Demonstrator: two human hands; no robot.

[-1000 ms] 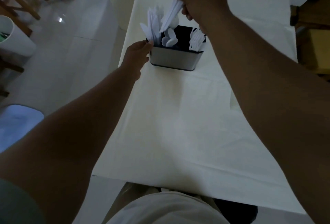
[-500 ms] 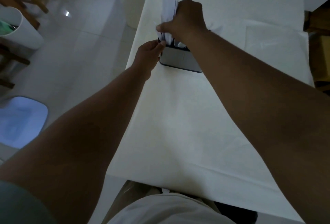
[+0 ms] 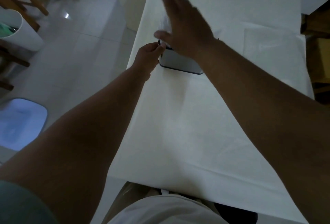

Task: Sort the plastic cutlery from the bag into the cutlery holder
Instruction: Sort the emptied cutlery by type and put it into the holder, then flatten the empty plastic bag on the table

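Here, cutlery holder (image 3: 178, 62) upright, long side crosswise, left hand (image 3: 147, 57) gripping corner

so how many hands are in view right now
2: the left hand grips the left corner of the cutlery holder; the right hand, fingers straight and blurred, is over its top.

One view only — a wide-angle camera on the person's head, looking forward and steeply down the length of the white-covered surface (image 3: 196, 134). It sits close above the body: pale clothing (image 3: 160, 211) fills the bottom edge, and both forearms run from the lower corners up toward the middle. The left hand (image 3: 148, 56), right hand (image 3: 185, 25) and cutlery holder (image 3: 176, 61) lie at arm's reach in the upper centre — the right hand blurred. Tiled floor (image 3: 85, 45) fills the left side.
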